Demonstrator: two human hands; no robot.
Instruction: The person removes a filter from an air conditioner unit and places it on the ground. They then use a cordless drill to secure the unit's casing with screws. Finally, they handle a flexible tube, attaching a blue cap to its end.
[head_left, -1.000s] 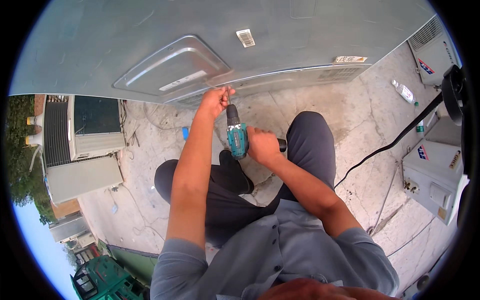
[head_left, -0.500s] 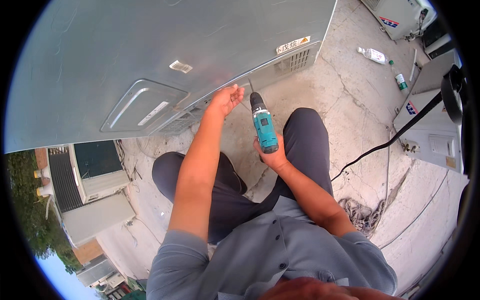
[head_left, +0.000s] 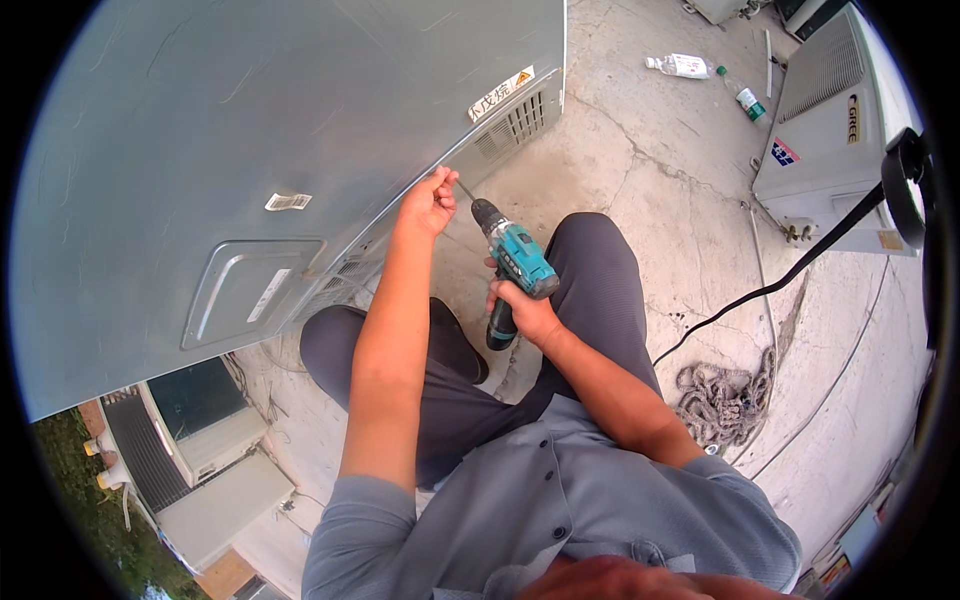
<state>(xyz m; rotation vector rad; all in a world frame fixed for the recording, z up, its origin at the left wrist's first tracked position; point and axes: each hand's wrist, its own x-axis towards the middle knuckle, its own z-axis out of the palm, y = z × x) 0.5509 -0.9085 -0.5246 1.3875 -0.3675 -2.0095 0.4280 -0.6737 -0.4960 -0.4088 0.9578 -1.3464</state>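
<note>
My right hand [head_left: 528, 312] is wrapped round the handle of a teal and black cordless drill [head_left: 522, 258]. Its long thin bit points up and left toward the lower edge of a large grey metal cabinet [head_left: 230, 130]. Close to the bit's tip, my left hand [head_left: 430, 205] has its fingers curled together in a pinch against that edge. What those fingers hold, if anything, is too small to make out. A slotted vent [head_left: 515, 125] lies farther along the cabinet's edge, and a raised cover plate [head_left: 235, 295] is nearer on its side.
Two plastic bottles, one clear [head_left: 685, 66] and one green-capped [head_left: 742, 100], lie on the cracked concrete. White air-conditioner units [head_left: 820, 120] stand at the right. A black cable [head_left: 765, 288] crosses there, above a heap of rope [head_left: 728, 398]. More equipment [head_left: 195, 425] stands at the left.
The drill has tilted, its bit swinging left toward my left hand's fingertips, and its handle now shows. My left fingers have closed up at the cabinet edge. The whole view has turned.
</note>
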